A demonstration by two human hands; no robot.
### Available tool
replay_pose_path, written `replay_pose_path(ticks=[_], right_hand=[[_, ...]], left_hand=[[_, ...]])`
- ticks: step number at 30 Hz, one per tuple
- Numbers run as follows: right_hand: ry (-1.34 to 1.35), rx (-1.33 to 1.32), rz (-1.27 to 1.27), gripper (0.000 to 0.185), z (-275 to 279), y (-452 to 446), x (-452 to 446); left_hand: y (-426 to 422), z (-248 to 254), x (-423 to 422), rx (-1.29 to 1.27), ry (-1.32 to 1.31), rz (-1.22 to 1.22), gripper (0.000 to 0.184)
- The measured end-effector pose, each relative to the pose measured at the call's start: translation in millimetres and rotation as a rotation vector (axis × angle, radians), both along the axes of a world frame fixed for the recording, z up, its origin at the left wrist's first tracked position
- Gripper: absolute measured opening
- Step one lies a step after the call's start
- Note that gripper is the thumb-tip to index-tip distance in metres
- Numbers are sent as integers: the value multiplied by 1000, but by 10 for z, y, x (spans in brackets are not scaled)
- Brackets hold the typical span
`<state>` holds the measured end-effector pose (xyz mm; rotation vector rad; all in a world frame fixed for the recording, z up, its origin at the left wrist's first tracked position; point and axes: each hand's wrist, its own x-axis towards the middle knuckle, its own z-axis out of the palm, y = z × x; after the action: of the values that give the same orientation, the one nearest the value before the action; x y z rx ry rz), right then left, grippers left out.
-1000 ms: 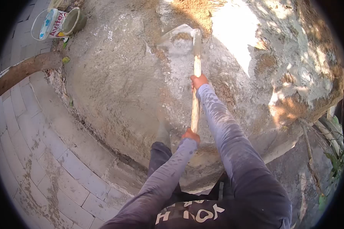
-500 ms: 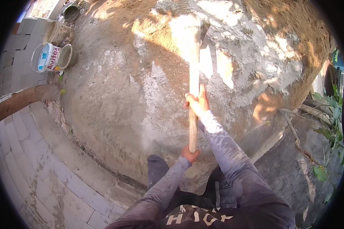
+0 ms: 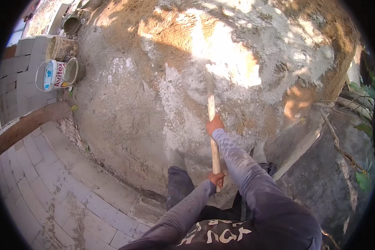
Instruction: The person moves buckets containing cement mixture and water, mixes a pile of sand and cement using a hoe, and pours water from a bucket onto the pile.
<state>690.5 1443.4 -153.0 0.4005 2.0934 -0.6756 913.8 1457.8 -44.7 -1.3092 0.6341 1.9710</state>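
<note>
A hoe with a long wooden handle (image 3: 211, 98) runs away from me into the pale powder and sand mix (image 3: 179, 96). Its blade cannot be made out now, lost in the bright mix at the far end. Wrapped round the lower end of the handle is my left hand (image 3: 216, 179), closed, with a short stub of wood showing below it. My right hand (image 3: 215, 124) grips the same handle further up, near its middle, also closed.
At the left stand a white paint bucket (image 3: 54, 75) and a grey bucket (image 3: 74, 71), with a dirty larger container (image 3: 61, 49) behind. Grey paving blocks (image 3: 71, 208) lie lower left, beside a curved brown edge (image 3: 29, 125). A branch (image 3: 337, 143) lies at the right.
The hoe has swung down and towards me, its head now at the mix. My right hand has closed round the handle; both hands sit lower in view.
</note>
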Motion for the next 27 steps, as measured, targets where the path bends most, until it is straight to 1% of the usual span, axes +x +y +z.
replay_pose_path(ticks=[1, 2, 3, 4, 5, 6, 7, 9, 10, 13, 14, 15, 17, 18, 20, 21, 22, 23, 24, 25, 26, 27], right_hand=[[46, -10, -5, 46, 262, 96, 404], [149, -44, -24, 44, 575, 233, 795], [220, -80, -52, 41, 906, 355, 1085], [173, -132, -135, 39, 1259, 482, 1249], [6, -221, -328, 36, 1674, 565, 1194], [-154, -320, -516, 33, 1992, 618, 1030], [-90, -351, -537, 31, 2080, 631, 819], [22, -451, -578, 31, 2148, 617, 77], [114, -482, -571, 32, 2046, 598, -301], [488, -429, -467, 34, 1308, 491, -1577], [580, -373, -432, 35, 1061, 440, -1997], [587, -353, -417, 37, 1001, 403, -2356], [582, -142, -354, 39, 319, 401, -2657], [436, -171, -429, 39, 104, 439, -2511], [133, -228, -557, 39, -168, 604, -2075], [154, -227, -532, 38, -257, 673, -1742], [172, -246, -429, 39, -553, 774, -1346], [44, -251, -473, 40, -194, 767, -1015], [18, -190, -490, 41, -123, 710, -580], [227, -79, -288, 43, -567, 707, 62], [113, -126, -402, 43, -102, 654, 367], [-3, -176, -519, 42, 468, 603, 636]], left_hand=[[32, 312, 329, -30, -25, -51, 26], [1, 842, 437, -18, -68, -148, 27], [39, 1077, 877, -44, -9, -292, 29], [100, 1170, 1425, -242, 164, -560, 30], [86, 1178, 1701, -68, 202, -666, 32], [189, 1512, 1566, -339, 239, -512, 32], [190, 1542, 1296, -357, 206, -582, 31], [103, 1283, 343, -412, 144, -718, 30], [110, 894, -72, -529, 310, -729, 28], [34, -260, -1545, -567, 364, -580, 33], [-27, -423, -2068, -613, 398, -540, 28], [-77, -810, -2348, -620, 469, -522, 28], [-68, -1009, -2589, -407, 417, -524, 27], [-35, -1006, -2467, -401, 358, -541, 26], [145, -847, -1989, -392, 229, -556, 25], [206, -820, -1631, -360, 165, -532, 24], [252, -821, -1236, -332, 112, -502, 23], [267, -786, -801, -370, 104, -544, 21], [189, -370, -558, -295, 46, -506, 19], [146, -217, -86, -291, -45, -496, 19], [67, 1, 355, -358, -10, -592, 23], [-44, 396, 626, -367, -41, -734, 26]])
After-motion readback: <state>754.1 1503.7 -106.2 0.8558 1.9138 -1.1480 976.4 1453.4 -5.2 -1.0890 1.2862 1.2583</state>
